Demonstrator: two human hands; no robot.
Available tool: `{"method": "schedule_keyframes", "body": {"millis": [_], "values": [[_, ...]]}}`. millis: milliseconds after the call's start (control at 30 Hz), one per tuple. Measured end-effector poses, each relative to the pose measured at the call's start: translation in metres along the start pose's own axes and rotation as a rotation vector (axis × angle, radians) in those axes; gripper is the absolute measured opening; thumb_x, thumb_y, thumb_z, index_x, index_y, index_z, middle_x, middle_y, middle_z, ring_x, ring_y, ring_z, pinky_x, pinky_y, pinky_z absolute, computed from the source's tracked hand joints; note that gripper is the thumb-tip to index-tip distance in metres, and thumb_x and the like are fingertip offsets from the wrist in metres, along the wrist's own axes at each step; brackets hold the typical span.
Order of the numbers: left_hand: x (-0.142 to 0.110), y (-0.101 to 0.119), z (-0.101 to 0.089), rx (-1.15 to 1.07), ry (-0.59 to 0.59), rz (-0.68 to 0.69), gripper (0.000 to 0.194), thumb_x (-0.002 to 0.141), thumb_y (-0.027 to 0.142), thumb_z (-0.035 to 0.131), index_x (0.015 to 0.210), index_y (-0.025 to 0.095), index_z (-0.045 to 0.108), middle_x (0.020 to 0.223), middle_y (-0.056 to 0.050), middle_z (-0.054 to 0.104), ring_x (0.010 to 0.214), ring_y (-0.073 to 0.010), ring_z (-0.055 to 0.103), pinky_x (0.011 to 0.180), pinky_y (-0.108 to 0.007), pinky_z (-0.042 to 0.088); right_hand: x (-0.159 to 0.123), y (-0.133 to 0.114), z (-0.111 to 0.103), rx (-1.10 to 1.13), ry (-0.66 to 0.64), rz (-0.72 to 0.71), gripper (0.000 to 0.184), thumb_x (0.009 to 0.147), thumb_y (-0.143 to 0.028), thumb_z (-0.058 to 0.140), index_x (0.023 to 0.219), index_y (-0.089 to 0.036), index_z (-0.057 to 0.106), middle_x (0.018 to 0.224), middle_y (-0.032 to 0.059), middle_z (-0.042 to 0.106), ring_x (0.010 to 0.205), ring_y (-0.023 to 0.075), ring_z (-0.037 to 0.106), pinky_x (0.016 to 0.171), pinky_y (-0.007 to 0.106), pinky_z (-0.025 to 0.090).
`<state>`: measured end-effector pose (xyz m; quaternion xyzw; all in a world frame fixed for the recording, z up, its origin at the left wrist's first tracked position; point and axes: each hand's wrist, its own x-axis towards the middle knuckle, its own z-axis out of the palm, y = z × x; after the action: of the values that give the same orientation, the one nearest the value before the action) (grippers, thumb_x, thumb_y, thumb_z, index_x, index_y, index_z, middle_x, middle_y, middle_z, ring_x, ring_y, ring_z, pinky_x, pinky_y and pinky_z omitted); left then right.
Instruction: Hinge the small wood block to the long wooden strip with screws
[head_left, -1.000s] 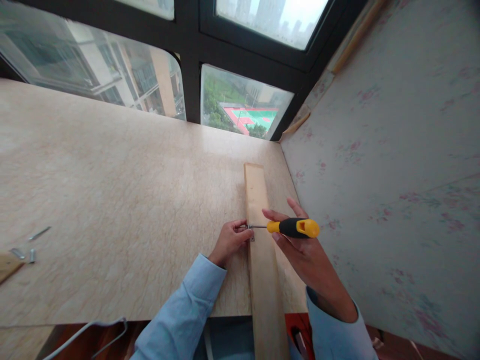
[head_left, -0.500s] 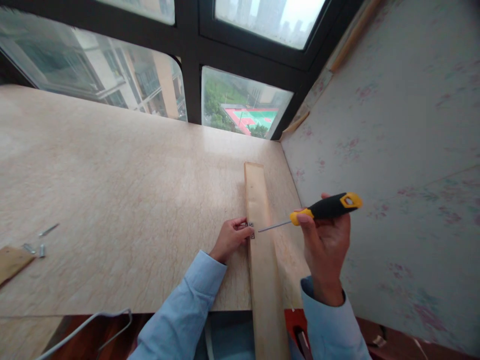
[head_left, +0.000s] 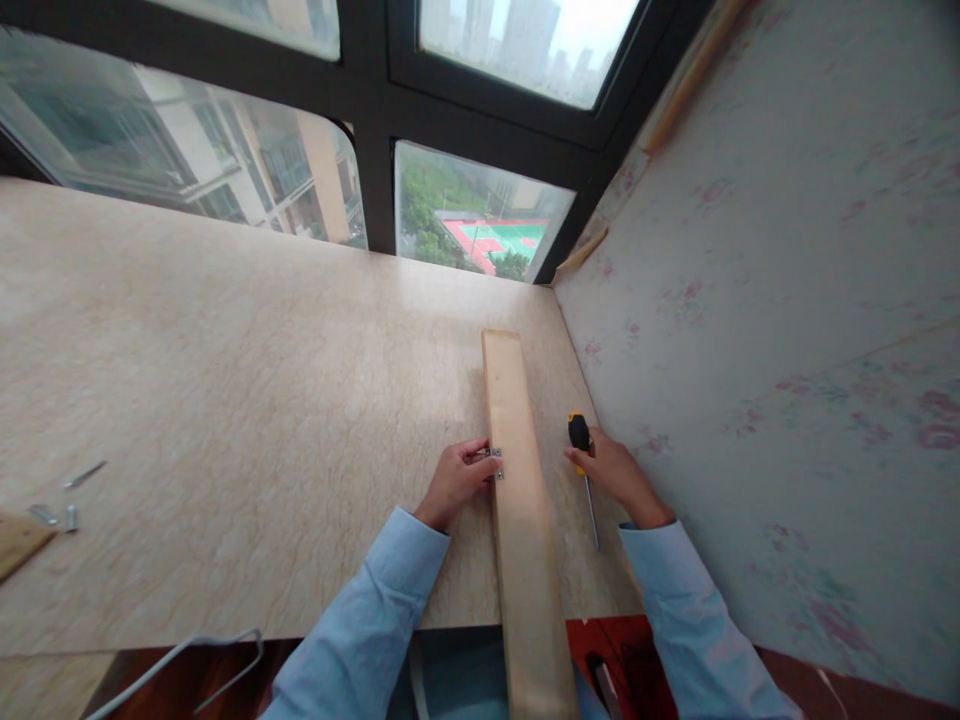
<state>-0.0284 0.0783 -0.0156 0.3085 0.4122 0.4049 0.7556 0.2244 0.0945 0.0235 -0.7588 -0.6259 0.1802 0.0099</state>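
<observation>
A long wooden board [head_left: 517, 540] lies on the marble-patterned sill, its near end jutting past the front edge. My left hand [head_left: 459, 480] pinches a small metal bracket [head_left: 497, 466] against the board's left edge, thumb on top; part of the bracket is hidden under the fingers. Right of the board, my right hand [head_left: 609, 464] holds a screwdriver [head_left: 578, 434] by its black and yellow handle. Its shaft points back toward me, close to the sill's surface, and the tip is apart from the board.
Several small metal pieces [head_left: 71, 518] and a piece of wood [head_left: 21, 540] lie at the far left of the sill [head_left: 247, 430]. A white cable [head_left: 180, 645] hangs at the front edge. A papered wall [head_left: 787, 330] bounds the right side; windows stand behind.
My right hand has lowered the screwdriver from above the board to the sill on its right, and the shaft has swung from pointing left to pointing toward me. The left hand stays at the bracket.
</observation>
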Motion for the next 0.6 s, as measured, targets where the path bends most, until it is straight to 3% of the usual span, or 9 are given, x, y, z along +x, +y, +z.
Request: {"method": "schedule_keyframes", "body": {"millis": [167, 400, 600], "values": [[0.0, -0.001, 0.0, 0.005, -0.001, 0.0, 0.04, 0.066, 0.021, 0.073, 0.104, 0.011, 0.073, 0.091, -0.01, 0.075, 0.075, -0.0181, 0.069, 0.059, -0.023, 0.053, 0.0, 0.003, 0.007, -0.033, -0.025, 0.013, 0.03, 0.091, -0.03, 0.057, 0.114, -0.01, 0.06, 0.106, 0.0186, 0.071, 0.1, 0.0298, 0.067, 0.073, 0.031, 0.044], [0.002, -0.005, -0.001, 0.017, -0.003, -0.007, 0.036, 0.067, 0.017, 0.07, 0.102, 0.01, 0.073, 0.085, -0.009, 0.074, 0.07, -0.0169, 0.068, 0.057, -0.023, 0.051, 0.003, 0.006, 0.012, -0.077, -0.024, 0.016, 0.031, 0.092, -0.033, 0.056, 0.114, -0.011, 0.06, 0.105, 0.0167, 0.071, 0.1, 0.0283, 0.067, 0.074, 0.03, 0.044], [0.007, -0.013, -0.001, 0.038, 0.003, 0.034, 0.031, 0.067, 0.015, 0.066, 0.096, 0.009, 0.074, 0.077, -0.007, 0.072, 0.064, -0.0143, 0.063, 0.052, -0.02, 0.044, -0.001, 0.002, 0.006, -0.12, 0.063, -0.034, 0.037, 0.09, -0.045, 0.056, 0.107, -0.012, 0.06, 0.098, 0.0154, 0.07, 0.093, 0.0287, 0.068, 0.072, 0.031, 0.046]]}}
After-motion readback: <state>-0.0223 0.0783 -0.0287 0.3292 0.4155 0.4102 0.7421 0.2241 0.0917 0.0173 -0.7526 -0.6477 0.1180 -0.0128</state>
